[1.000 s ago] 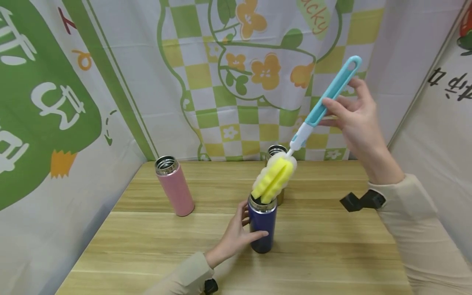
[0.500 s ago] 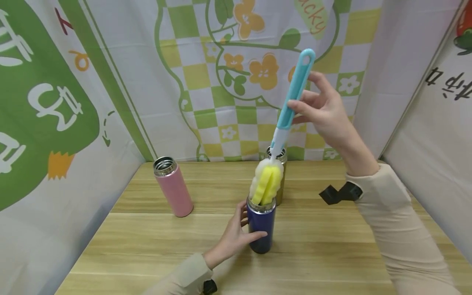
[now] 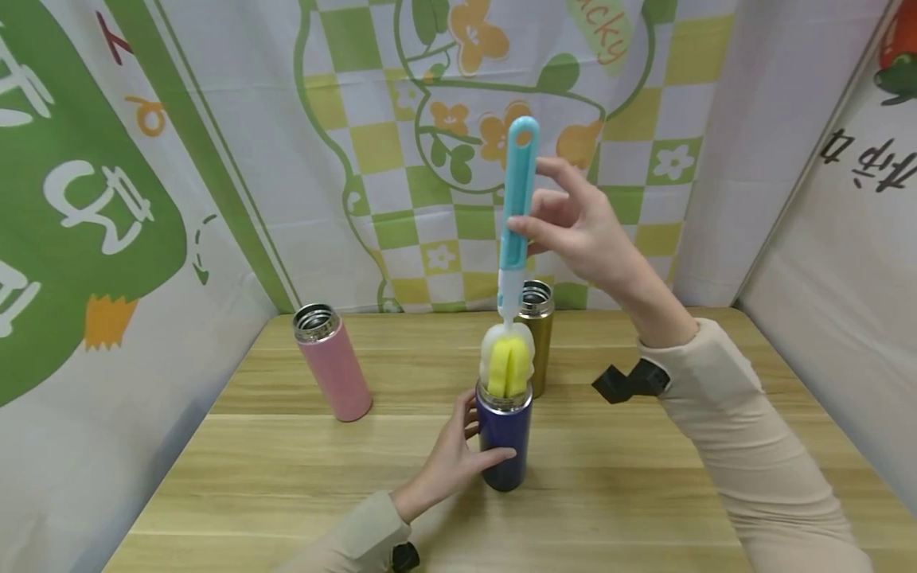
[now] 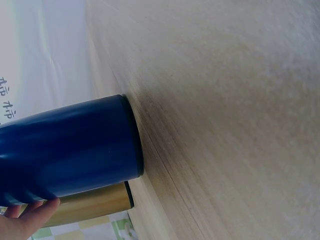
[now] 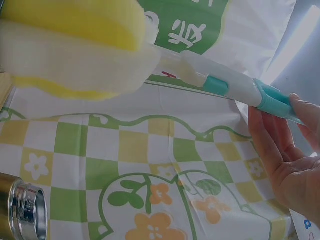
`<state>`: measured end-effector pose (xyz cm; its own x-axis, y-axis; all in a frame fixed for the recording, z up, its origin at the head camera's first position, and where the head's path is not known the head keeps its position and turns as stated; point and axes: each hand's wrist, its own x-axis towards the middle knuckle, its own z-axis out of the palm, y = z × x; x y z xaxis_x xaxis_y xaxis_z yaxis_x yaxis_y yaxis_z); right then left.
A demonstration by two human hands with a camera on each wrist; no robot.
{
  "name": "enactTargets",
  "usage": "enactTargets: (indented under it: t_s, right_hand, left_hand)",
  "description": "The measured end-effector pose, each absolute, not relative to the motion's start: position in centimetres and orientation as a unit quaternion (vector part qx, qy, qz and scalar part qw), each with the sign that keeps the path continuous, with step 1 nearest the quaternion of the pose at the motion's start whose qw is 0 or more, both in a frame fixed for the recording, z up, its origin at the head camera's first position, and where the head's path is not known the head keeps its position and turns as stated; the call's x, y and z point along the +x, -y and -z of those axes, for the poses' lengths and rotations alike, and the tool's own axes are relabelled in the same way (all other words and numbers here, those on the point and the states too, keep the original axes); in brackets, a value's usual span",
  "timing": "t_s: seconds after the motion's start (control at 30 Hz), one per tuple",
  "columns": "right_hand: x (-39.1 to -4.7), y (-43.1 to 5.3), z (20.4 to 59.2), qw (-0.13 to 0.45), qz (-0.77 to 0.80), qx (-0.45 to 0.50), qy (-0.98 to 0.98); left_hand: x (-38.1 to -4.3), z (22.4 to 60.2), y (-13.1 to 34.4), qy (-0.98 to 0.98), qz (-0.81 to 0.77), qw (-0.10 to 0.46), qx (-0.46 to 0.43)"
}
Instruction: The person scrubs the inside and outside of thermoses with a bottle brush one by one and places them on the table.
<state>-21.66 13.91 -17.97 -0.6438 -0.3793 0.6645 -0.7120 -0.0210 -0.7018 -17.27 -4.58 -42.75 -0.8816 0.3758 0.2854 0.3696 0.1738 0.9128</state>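
Note:
A dark blue insulated bottle point(image 3: 505, 446) stands lidless and upright on the wooden table. My left hand point(image 3: 453, 458) grips its side, thumb across the front and fingers around the back. Above it, my right hand point(image 3: 573, 223) pinches the turquoise handle of a bottle brush point(image 3: 519, 191), held nearly vertical. The brush's yellow and white sponge head point(image 3: 508, 366) has its lower end in the bottle's mouth, most of it still showing above the rim. In the right wrist view the fingers and thumb hold the handle point(image 5: 275, 102). The left wrist view shows the bottle's base point(image 4: 131, 135) on the tabletop.
A gold bottle point(image 3: 539, 334), open at the top, stands just behind the blue one. To the left is an open pink bottle point(image 3: 335, 366). A patterned curtain point(image 3: 458, 239) hangs behind the table point(image 3: 645, 493), with printed cloth on both sides.
My right hand has moved left, swinging the brush from a slant to nearly upright over the blue bottle, its tip at the mouth. My left hand keeps its grip.

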Motion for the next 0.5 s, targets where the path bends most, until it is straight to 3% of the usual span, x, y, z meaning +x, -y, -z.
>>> enactTargets:
  t_s: [0.5]
  right_hand:
    - [-21.5, -13.4, 20.0, 0.115, -0.575, 0.398, 0.706]
  left_hand:
    - [-17.3, 42.7, 4.6, -0.765, -0.595, 0.001, 0.246]
